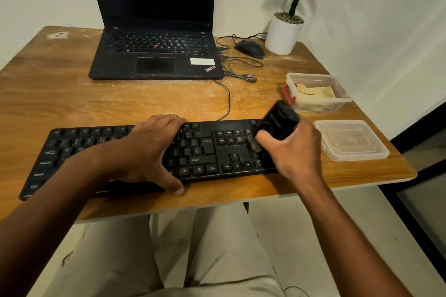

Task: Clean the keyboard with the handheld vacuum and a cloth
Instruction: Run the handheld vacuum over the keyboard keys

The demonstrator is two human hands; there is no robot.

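A black keyboard (207,152) lies along the front edge of the wooden table (72,94). My left hand (149,149) rests flat over its middle keys, thumb at the front edge. My right hand (292,149) grips a small black handheld vacuum (280,120), tilted, its brush tip (255,146) down on the number pad at the keyboard's right end. A yellowish cloth (316,91) lies inside a clear plastic container (337,87) behind the vacuum.
An open black laptop (156,55) stands at the back, with a mouse (251,48) and loose cables (241,72) to its right. A potted plant (283,31) sits at the back right corner. A clear lid (350,140) lies right of the keyboard.
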